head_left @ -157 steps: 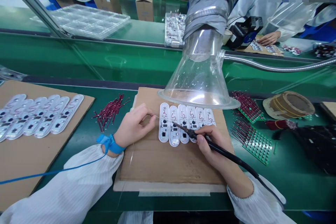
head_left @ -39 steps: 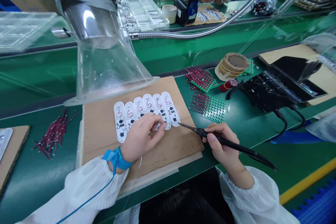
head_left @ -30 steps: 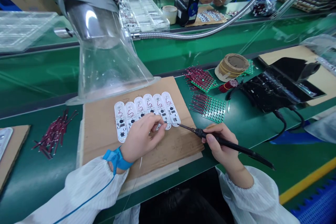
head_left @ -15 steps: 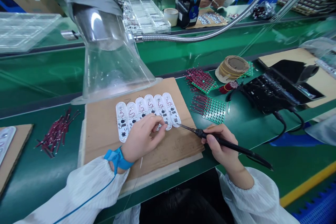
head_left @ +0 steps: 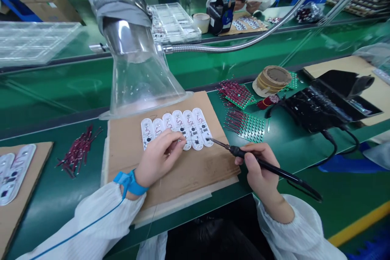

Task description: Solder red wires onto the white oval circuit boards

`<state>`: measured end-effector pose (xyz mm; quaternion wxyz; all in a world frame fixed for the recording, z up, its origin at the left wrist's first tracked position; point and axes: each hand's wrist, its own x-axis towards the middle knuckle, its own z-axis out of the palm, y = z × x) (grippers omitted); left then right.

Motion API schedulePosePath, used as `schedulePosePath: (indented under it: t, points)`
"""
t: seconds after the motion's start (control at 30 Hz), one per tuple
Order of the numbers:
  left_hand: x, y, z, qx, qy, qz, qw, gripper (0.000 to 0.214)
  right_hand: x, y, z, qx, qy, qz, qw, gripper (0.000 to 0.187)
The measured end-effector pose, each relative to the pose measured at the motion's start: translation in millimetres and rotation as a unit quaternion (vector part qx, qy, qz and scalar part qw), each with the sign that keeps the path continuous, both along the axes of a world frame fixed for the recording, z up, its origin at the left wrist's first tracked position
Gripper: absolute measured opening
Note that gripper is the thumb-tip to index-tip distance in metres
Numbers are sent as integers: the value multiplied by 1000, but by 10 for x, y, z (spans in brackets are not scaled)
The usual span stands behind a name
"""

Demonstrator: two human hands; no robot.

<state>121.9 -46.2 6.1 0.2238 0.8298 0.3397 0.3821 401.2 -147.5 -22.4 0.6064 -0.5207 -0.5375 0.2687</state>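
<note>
Several white oblong pieces (head_left: pixel 201 126) with rounded ends, small dark parts and red wires lie side by side on a cardboard sheet (head_left: pixel 195 174). Over the lower left of this row is my left hand (head_left: pixel 160 156), its thumb and index finger pinching thin solder wire (head_left: pixel 191 140) that points toward the pieces on the right. My right hand (head_left: pixel 260 168) grips a soldering iron (head_left: pixel 234 150) like a pen. The iron's tip is near the lower end of the rightmost piece; whether it touches is too small to tell. My left hand covers the lower parts of some pieces.
A clear fume hood (head_left: pixel 140 81) hangs over the cardboard's back left. Red wires (head_left: pixel 79 150) lie to the left. Green boards (head_left: pixel 254 128) with wires, a tape roll (head_left: pixel 271 80) and a black stand (head_left: pixel 317 105) are at right. A co-worker's hands (head_left: pixel 254 4) work across the bench.
My left hand has drawn back leftward from the pieces with the solder wire. The iron's tip has shifted slightly off the rightmost piece's end. The whole view has swung a little left.
</note>
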Motion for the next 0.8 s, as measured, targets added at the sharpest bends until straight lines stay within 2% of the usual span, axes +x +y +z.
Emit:
schedulePosePath:
  t: [0.23,0.5,0.8]
  points:
    - [-19,-34,-151,-8,-5,-19,1000,8,-19,25,-128,-5,-23,0,1000,15]
    - [1,-50,-143,-33,14,-17,999,7,-12,24,-108,-2,-27,-33,999,19]
    - [-9,-34,-125,0,-4,-5,1000,12,5,5,-119,5,-24,-30,999,15]
